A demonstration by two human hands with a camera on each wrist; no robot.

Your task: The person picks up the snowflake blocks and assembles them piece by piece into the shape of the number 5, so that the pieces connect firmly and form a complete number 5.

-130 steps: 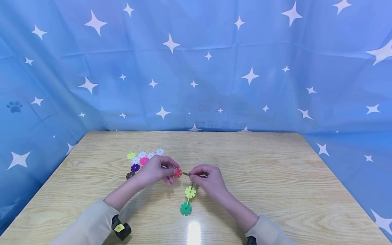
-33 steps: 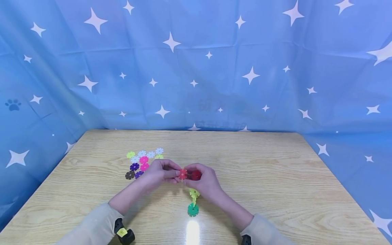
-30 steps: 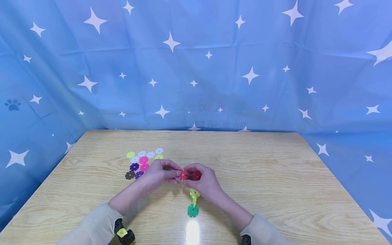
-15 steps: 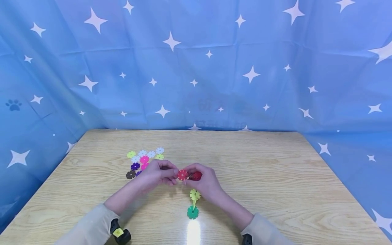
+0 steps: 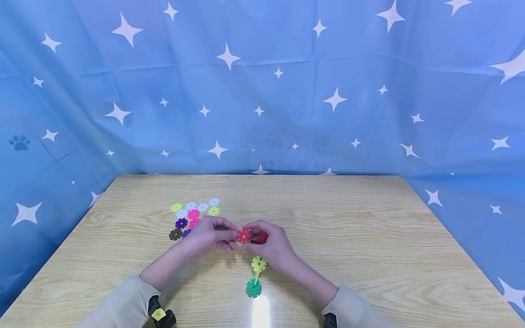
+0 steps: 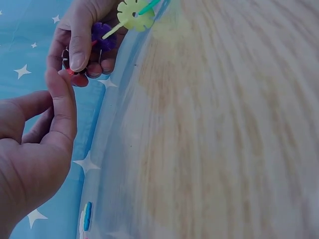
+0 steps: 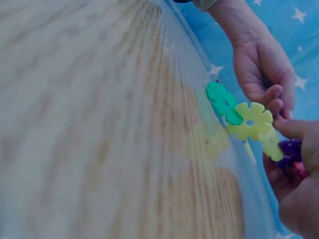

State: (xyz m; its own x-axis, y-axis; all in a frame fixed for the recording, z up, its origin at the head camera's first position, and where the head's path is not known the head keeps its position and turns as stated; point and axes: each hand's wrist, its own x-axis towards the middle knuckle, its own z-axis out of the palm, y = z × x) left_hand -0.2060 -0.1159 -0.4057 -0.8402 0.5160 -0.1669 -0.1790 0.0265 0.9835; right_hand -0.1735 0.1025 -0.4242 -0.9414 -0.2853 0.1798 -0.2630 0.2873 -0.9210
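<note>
In the head view, my left hand point(image 5: 205, 238) pinches the left edge of a red snowflake disc point(image 5: 244, 236) between thumb and fingers. From the right, my right hand point(image 5: 274, 243) grips a chain of slotted discs, its fingertips at that same red disc. Another red disc point(image 5: 262, 238) shows inside the right hand. Below hang a yellow disc point(image 5: 259, 264) and, lowest, a green disc point(image 5: 253, 288). A purple disc point(image 6: 103, 36) of the chain lies by the right fingers in the left wrist view. The right palm hides part of the chain.
Loose snowflake discs lie left of the hands: white point(image 5: 214, 202), pink point(image 5: 194, 213), purple point(image 5: 181, 223), brown point(image 5: 175, 234) and yellow-green point(image 5: 176, 207), several in all. They sit flat on the wooden table point(image 5: 348, 237). A blue star-patterned curtain point(image 5: 262, 91) hangs behind.
Earlier the left hand's red disc was apart from the brown disc in the right hand; now both hands meet at it. Lately the hanging yellow and green discs have swung slightly left and down.
</note>
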